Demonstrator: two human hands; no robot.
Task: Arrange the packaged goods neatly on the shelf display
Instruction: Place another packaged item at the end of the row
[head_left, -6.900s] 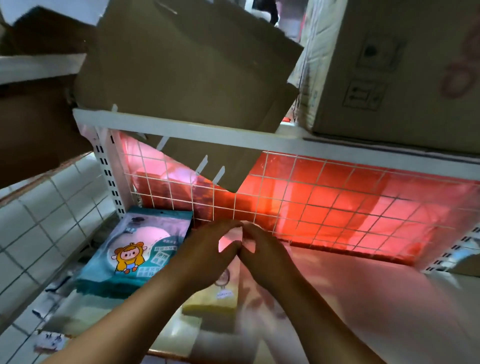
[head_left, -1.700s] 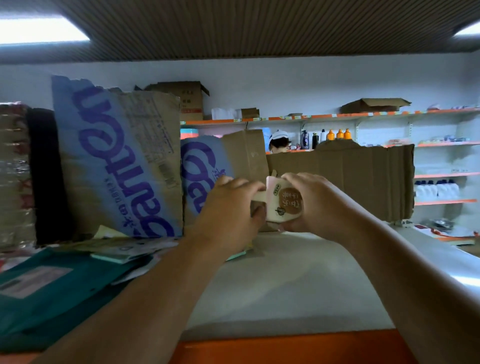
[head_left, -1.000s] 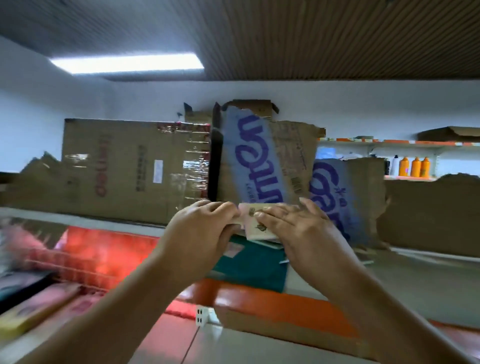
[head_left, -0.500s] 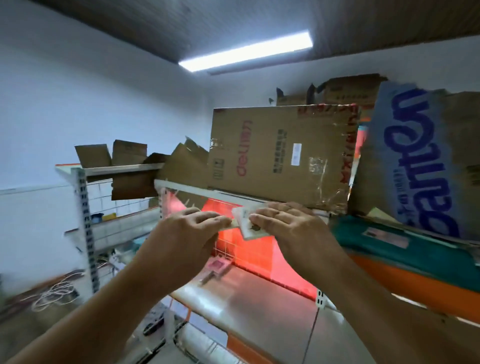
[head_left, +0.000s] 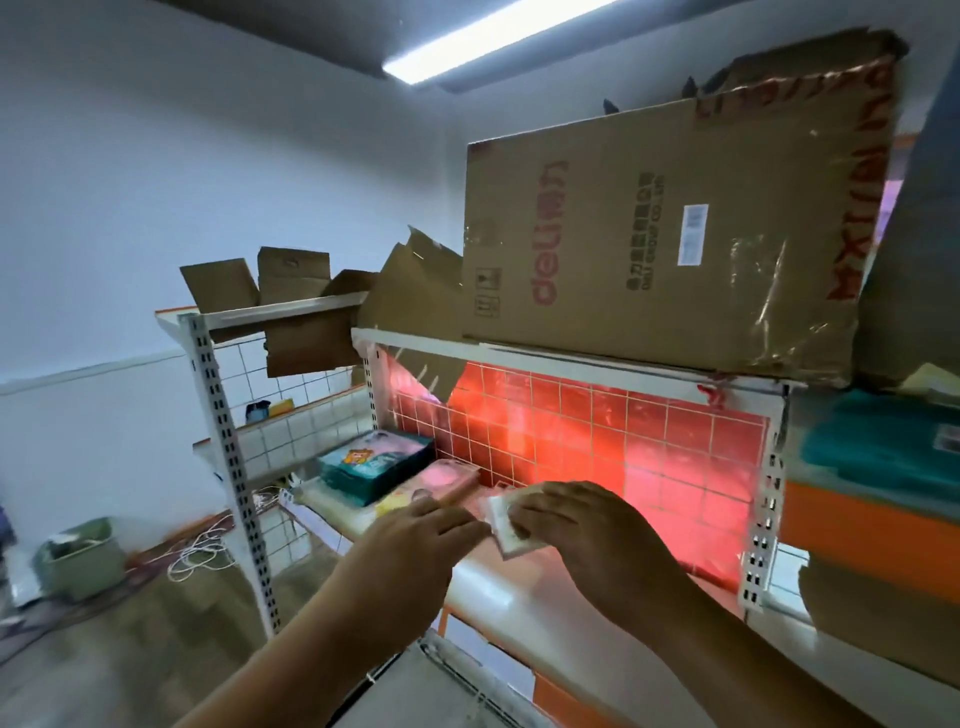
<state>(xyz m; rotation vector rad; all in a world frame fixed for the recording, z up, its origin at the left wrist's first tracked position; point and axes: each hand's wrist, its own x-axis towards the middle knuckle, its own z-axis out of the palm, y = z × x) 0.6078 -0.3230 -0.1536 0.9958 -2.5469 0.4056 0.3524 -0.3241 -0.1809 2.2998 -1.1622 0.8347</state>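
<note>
One large cardboard box (head_left: 660, 249) tops the rack; beneath it the red-lit shelf (head_left: 545, 590) carries a teal package stack (head_left: 371, 467) beside a pink package (head_left: 441, 480). Over the shelf, the right hand (head_left: 587, 530) pinches a small white packet (head_left: 505, 527), with straight fingers of the left hand (head_left: 415, 545) touching its edge.

Matt brown cardboard box (head_left: 660, 249) at one o'clock, crinkled glossy tape (head_left: 774, 296), smooth white metal shelf (head_left: 504, 590), glossy plastic small packet (head_left: 500, 526).

Down they come: left hand (head_left: 415, 535) and right hand (head_left: 587, 530) bring the small packet (head_left: 503, 526) from up top to the red-backed shelf (head_left: 545, 597), seemingly touching down.
</note>
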